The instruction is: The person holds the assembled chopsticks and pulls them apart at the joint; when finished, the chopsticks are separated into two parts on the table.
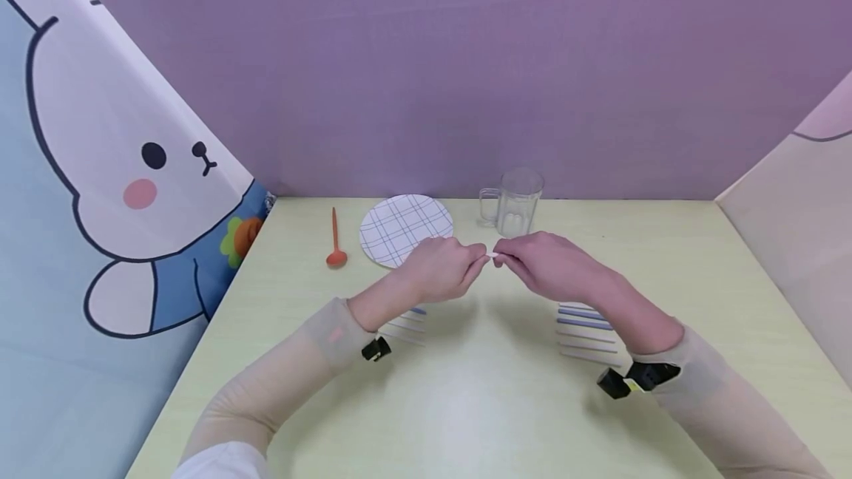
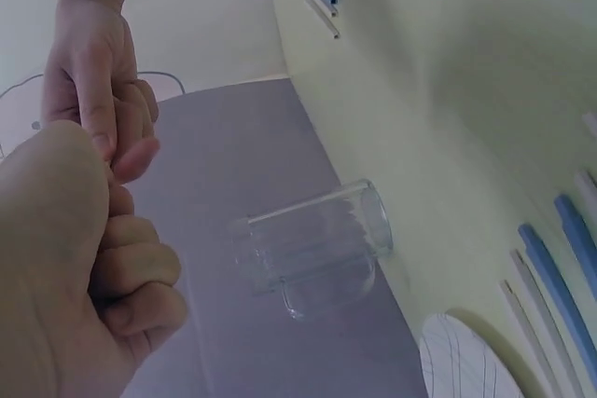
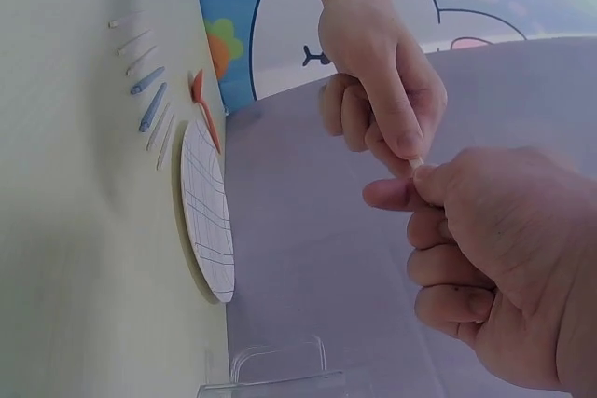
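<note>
Above the middle of the table, my left hand (image 1: 439,268) and right hand (image 1: 555,266) meet fingertip to fingertip. Between them is a small white piece (image 3: 417,163), pinched by thumb and forefinger of each hand. Only a short length of it shows; the fingers hide the rest, so I cannot tell its full shape. The other fingers of both hands are curled in. Below the right forearm lies a row of thin blue and white sticks (image 1: 586,324). A similar row of sticks (image 2: 550,277) lies under the left wrist, partly covered by it in the head view.
Behind the hands stands a clear glass mug (image 1: 519,202), its handle to the left. A round white plate (image 1: 406,224) with a blue grid pattern lies left of it. Farther left is an orange spoon (image 1: 336,259). A purple wall (image 1: 466,80) closes the table's back edge.
</note>
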Demonstrator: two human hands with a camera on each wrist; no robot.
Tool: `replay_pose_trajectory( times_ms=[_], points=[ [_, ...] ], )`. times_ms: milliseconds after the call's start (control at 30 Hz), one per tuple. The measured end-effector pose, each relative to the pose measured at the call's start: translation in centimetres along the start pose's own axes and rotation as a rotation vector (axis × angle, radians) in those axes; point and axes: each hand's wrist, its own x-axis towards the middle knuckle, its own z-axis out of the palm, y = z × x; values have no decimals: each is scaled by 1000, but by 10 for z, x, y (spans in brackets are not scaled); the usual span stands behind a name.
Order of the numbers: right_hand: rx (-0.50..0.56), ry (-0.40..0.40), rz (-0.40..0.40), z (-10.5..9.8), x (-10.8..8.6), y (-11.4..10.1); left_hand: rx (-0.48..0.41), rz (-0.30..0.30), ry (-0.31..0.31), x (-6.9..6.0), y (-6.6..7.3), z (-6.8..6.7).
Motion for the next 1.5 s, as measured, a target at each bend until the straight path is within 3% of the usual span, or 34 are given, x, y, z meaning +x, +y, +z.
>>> replay_pose_trajectory(
  times_ms=[267, 600, 867, 1100, 1500],
  points=[
    [22, 2, -54, -2, -2, -2, 71, 135, 71, -3, -9, -1],
    [45, -3, -55, -5, -1, -3, 79, 92, 55, -4, -5, -5],
    [51, -34, -74, -8, -2, -3, 80, 111, 7, -6, -5, -8],
    [57, -32, -71, -10, -3, -4, 71, 118, 20, -6, -4, -8],
    [80, -57, -59, -8, -4, -4, 58, 106, -11, -9, 0, -10]
  ],
)
